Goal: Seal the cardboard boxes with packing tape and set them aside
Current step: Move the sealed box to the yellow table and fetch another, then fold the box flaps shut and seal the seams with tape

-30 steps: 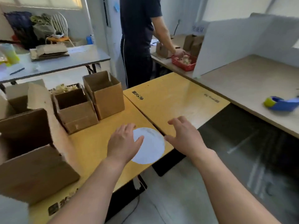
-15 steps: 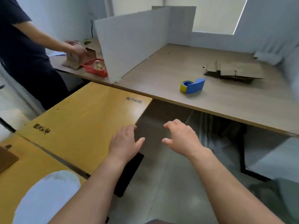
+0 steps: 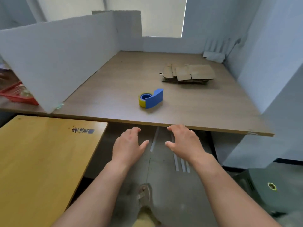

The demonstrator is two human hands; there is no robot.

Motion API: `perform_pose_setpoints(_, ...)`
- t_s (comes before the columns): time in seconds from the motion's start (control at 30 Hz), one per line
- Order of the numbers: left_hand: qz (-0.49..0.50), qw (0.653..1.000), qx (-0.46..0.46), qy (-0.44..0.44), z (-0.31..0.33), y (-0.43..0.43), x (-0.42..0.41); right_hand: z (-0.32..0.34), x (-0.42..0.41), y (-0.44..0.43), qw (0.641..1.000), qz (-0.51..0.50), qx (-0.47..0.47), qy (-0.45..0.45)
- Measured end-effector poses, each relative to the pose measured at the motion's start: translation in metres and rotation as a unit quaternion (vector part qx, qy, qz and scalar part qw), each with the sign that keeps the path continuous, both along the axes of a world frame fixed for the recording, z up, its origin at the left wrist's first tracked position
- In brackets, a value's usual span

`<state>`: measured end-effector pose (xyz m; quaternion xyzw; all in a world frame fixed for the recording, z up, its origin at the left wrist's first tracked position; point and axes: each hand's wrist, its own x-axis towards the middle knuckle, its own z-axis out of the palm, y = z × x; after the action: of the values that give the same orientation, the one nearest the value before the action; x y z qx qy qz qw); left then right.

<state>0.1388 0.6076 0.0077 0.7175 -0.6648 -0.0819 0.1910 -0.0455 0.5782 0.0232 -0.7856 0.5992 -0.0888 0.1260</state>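
Both hands, left [image 3: 129, 145] and right [image 3: 183, 143], are held open and empty short of the desk [image 3: 205, 112]. Step judged: fetching tape [image 3: 151, 98]; a forward reach is needed.

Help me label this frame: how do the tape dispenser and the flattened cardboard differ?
The tape dispenser is blue with a yellow roll; the flattened cardboard is brown. The dispenser stands compact; the cardboard lies flat and spread. The dispenser sits nearer the front edge; the cardboard farther back, to the right. Both rest on the brown desk.
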Motion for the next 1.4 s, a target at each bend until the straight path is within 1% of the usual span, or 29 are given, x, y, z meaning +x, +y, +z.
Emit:
perform_pose_setpoints(0.23, -0.062, 0.998, 0.009, 0.018, 0.009, -0.141, -0.013, 0.015, -0.015, -0.116, 0.998, -0.056, -0.013, 0.009)
perform_pose_setpoints(0.4, -0.072, 0.997, 0.013, 0.026, 0.017, -0.243, -0.009, 0.023, -0.017, -0.204, 0.996, -0.092, -0.008, 0.013)
perform_pose_setpoints(0.53, -0.095, 0.995, 0.025, 0.027, 0.017, -0.313, -0.015, 0.017, -0.025, -0.256, 0.993, -0.113, 0.001, 0.014)
perform_pose_setpoints(0.83, -0.140, 0.988, 0.059, 0.019, 0.006, -0.441, -0.085, -0.005, -0.108, -0.356, 0.984, -0.175, 0.027, 0.032)
perform_pose_setpoints(1.07, -0.094, 0.990, 0.104, 0.022, -0.012, -0.531, -0.148, -0.022, -0.186, -0.459, 0.982, -0.176, 0.053, 0.034)
perform_pose_setpoints(1.3, -0.037, 0.985, 0.167, 0.004, -0.050, -0.603, -0.191, -0.057, -0.261, -0.555, 0.966, -0.244, 0.080, 0.034)
perform_pose_setpoints(1.4, -0.012, 0.981, 0.193, -0.012, -0.066, -0.623, -0.202, -0.072, -0.280, -0.585, 0.958, -0.267, 0.107, 0.017)
